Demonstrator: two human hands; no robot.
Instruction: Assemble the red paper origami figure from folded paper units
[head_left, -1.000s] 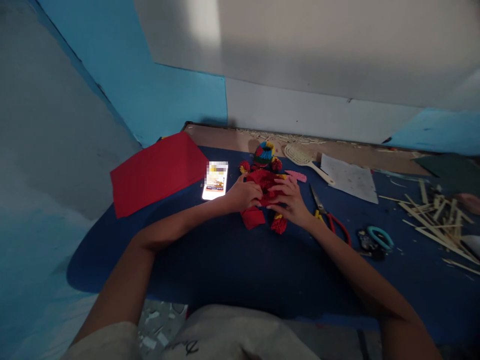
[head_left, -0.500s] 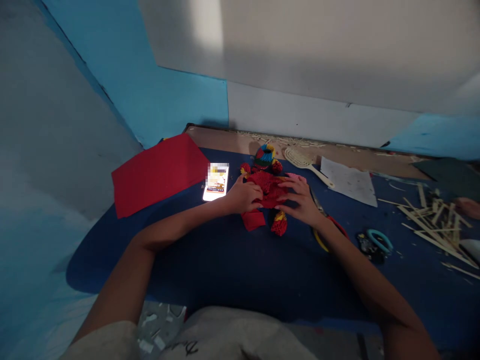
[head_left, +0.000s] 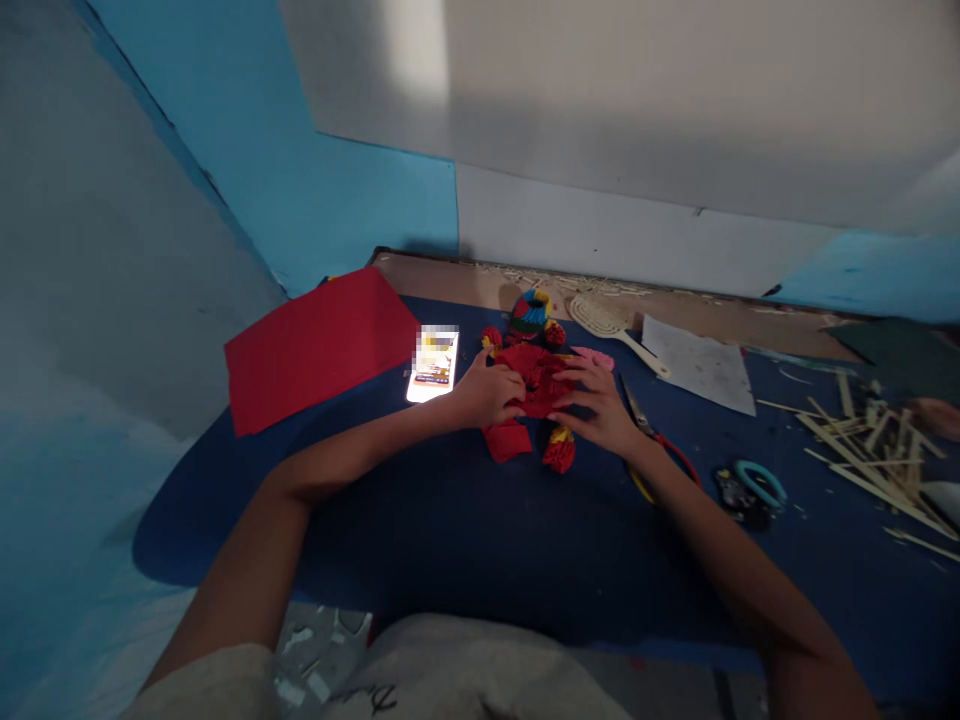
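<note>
A round red piece of folded paper (head_left: 534, 378), with ridges running round it and a dark hollow in its middle, lies on the blue table between both hands. My left hand (head_left: 489, 392) grips its left side with curled fingers. From the right, my right hand (head_left: 598, 402) holds the other edge, fingers slightly spread over it. Small red and yellow ridged paper pieces (head_left: 559, 450) sit close around, along with a multicoloured ridged paper ring (head_left: 530, 312) behind. Below the left fingers is a small red paper square (head_left: 508, 440).
A lit phone (head_left: 433, 365) and a large red sheet (head_left: 319, 350) lie to the left. On the right are scissors (head_left: 637, 405), a hairbrush (head_left: 600, 317), a white paper (head_left: 699, 365), a turquoise ring-shaped item (head_left: 760, 483) and a heap of thin sticks (head_left: 874, 440).
My right hand has shifted slightly left and down along the red piece's edge, uncovering more of the pink piece and scissors. The left hand stays nearly still.
</note>
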